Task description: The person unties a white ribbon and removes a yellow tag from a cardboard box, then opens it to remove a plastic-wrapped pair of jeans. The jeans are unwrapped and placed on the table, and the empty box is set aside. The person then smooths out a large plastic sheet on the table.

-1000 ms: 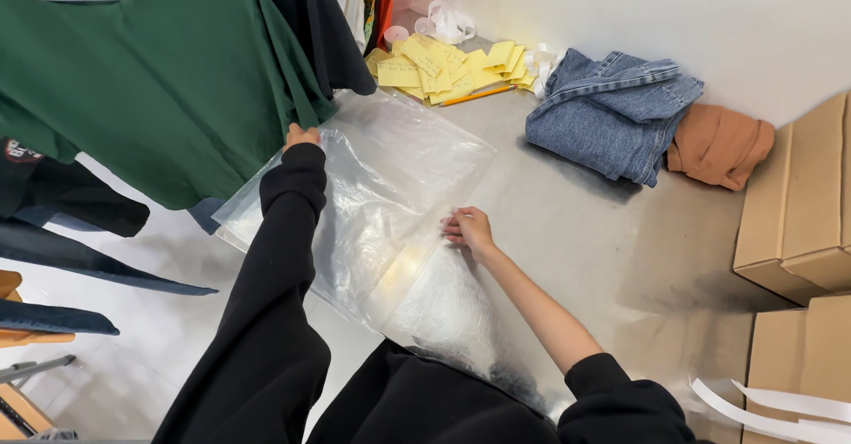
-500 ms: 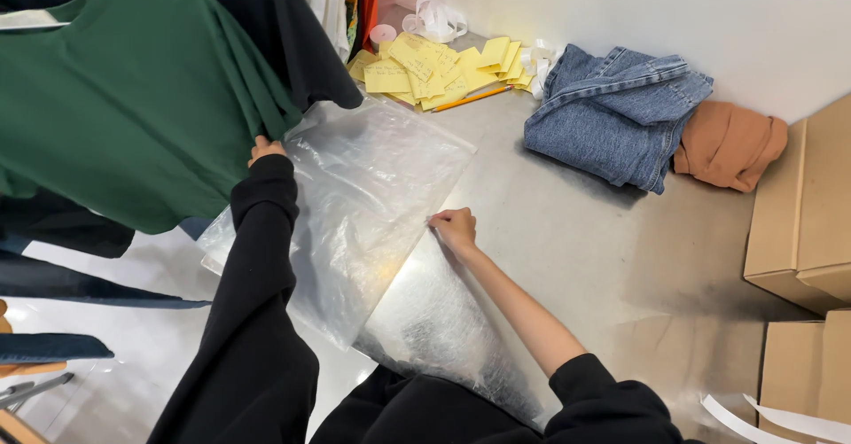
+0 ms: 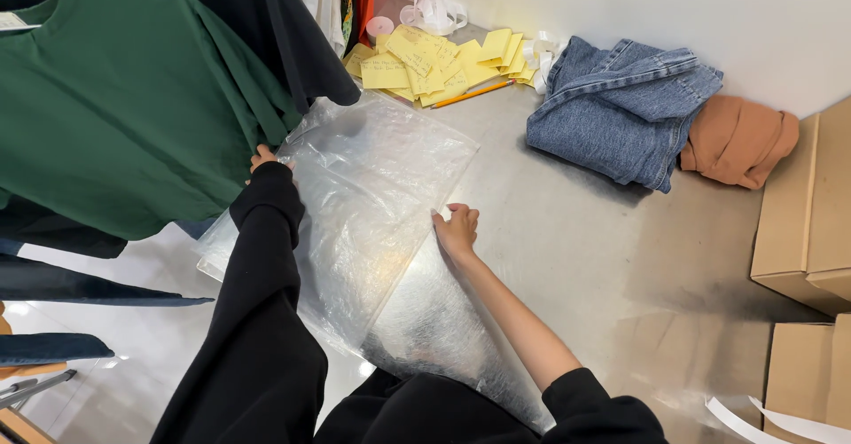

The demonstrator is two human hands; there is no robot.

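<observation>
A large clear plastic bag (image 3: 372, 187) lies flat on a grey table (image 3: 585, 258). My left hand (image 3: 266, 158), in a black sleeve, rests at the bag's left edge, close to the hem of a hanging green T-shirt (image 3: 124, 107). My right hand (image 3: 456, 229) grips the bag's right edge with curled fingers. The near end of the bag reaches my body and is partly covered by my arms.
Folded blue jeans (image 3: 620, 116) and an orange-brown garment (image 3: 740, 143) lie at the back right. Yellow paper notes (image 3: 425, 58), a pencil (image 3: 472, 95) and white tape rolls (image 3: 434, 10) sit by the wall. Cardboard boxes (image 3: 811, 214) stand right. Dark garments (image 3: 292, 36) hang left.
My right hand has slid slightly along the bag's right edge; my left hand stays at the left edge. The view has shifted, and the bag lies flatter.
</observation>
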